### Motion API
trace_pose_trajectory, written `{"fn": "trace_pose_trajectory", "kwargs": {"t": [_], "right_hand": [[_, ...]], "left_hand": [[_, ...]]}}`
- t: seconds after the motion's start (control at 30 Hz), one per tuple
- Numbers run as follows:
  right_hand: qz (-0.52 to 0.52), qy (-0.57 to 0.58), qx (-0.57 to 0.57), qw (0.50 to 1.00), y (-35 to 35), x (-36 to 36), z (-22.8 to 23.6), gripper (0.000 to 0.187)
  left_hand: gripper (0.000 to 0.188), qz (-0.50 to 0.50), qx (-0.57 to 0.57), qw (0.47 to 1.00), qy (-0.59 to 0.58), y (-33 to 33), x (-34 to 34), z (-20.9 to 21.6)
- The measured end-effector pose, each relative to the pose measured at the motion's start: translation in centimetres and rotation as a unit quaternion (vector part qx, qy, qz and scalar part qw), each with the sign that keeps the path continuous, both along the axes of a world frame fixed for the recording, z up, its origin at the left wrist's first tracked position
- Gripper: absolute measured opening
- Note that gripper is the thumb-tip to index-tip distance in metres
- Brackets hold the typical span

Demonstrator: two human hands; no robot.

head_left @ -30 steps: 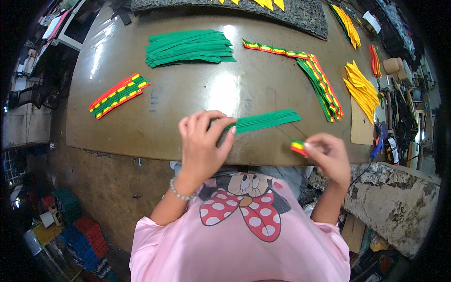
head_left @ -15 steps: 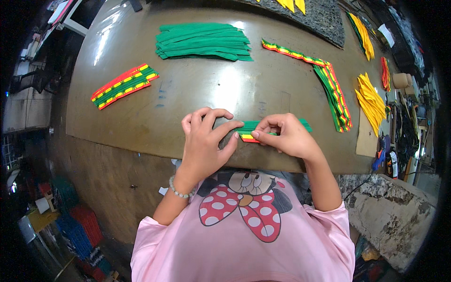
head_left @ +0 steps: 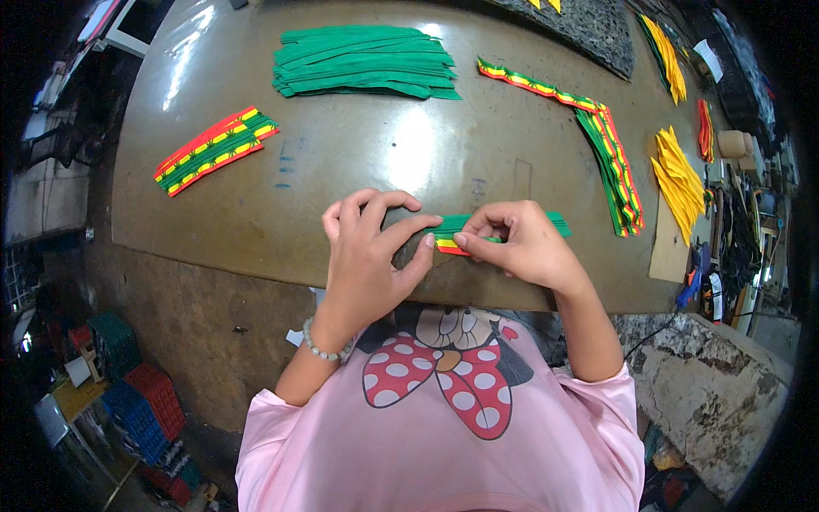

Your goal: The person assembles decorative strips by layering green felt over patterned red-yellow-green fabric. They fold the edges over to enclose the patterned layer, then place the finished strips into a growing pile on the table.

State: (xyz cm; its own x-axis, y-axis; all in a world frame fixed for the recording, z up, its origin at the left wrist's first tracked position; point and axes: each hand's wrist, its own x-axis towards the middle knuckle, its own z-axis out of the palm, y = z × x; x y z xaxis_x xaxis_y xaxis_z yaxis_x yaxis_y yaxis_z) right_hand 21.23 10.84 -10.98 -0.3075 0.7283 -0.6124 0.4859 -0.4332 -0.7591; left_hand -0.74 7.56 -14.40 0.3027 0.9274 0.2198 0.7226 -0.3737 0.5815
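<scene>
At the near edge of the brown table (head_left: 358, 162), my left hand (head_left: 367, 247) and my right hand (head_left: 520, 243) meet over a small bunch of green strips (head_left: 554, 224). Between the fingertips lies a red, yellow and green striped strip (head_left: 452, 247), laid on the green ones. My right hand pinches it from the right. My left thumb and fingers press on its left end. Most of the bunch is hidden under my right hand.
A pile of green strips (head_left: 363, 61) lies at the back. A striped bundle (head_left: 213, 149) sits at the left. More striped strips (head_left: 610, 149) run along the right, beside yellow strips (head_left: 678, 183). Crates (head_left: 141, 401) stand on the floor at lower left.
My right hand brought the striped strip from the table's right edge onto the green bunch; both hands have closed in on it and now press it in place.
</scene>
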Motion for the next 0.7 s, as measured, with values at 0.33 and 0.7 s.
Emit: {"fn": "trace_pose_trajectory", "kwargs": {"t": [0.33, 0.7], "right_hand": [[0.003, 0.022, 0.068, 0.997, -0.3, 0.1, -1.0, 0.024], [0.009, -0.107, 0.215, 0.971, -1.7, 2.4, 0.0, 0.032]], "left_hand": [[0.020, 0.012, -0.005, 1.000, -0.004, 0.1, 0.3, -0.2], [0.019, 0.024, -0.054, 0.998, -0.004, 0.4, 0.6, 0.6]]}}
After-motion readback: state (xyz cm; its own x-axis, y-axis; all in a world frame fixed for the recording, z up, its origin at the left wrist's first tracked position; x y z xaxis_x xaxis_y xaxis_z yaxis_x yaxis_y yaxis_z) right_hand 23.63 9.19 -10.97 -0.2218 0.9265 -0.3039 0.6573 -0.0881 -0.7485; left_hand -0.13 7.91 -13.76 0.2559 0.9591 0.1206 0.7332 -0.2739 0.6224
